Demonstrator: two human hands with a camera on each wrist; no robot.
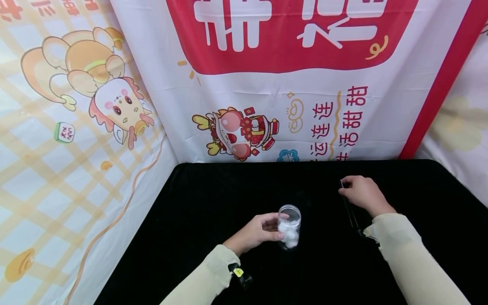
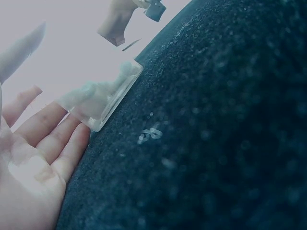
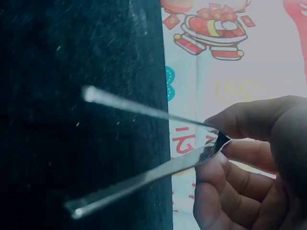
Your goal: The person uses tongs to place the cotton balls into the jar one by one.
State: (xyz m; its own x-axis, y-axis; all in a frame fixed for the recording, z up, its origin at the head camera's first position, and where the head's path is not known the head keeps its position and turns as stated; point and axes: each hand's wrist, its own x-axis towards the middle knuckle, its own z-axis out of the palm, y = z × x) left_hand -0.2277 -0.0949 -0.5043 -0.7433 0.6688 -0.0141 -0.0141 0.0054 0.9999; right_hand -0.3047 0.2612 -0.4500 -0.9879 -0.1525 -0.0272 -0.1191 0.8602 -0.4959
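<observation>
A clear, open-topped jar (image 1: 290, 214) stands on the black cloth, with white cotton balls (image 1: 290, 237) in its lower part. My left hand (image 1: 259, 231) holds the jar from its left side, thumb in front and fingers behind. In the left wrist view, the fingers (image 2: 57, 136) reach along the jar's side near its base. Off to the right and farther back, my right hand (image 1: 364, 195) pinches metal tweezers (image 3: 139, 181) at their joined end. The two arms of the tweezers are spread apart with nothing between their tips.
The black cloth (image 1: 213, 199) covers the table, whose far edge meets a printed white backdrop (image 1: 236, 89). A patterned sheet (image 1: 57, 182) hangs along the left side. A dark wrist strap (image 1: 240, 273) is on the left sleeve.
</observation>
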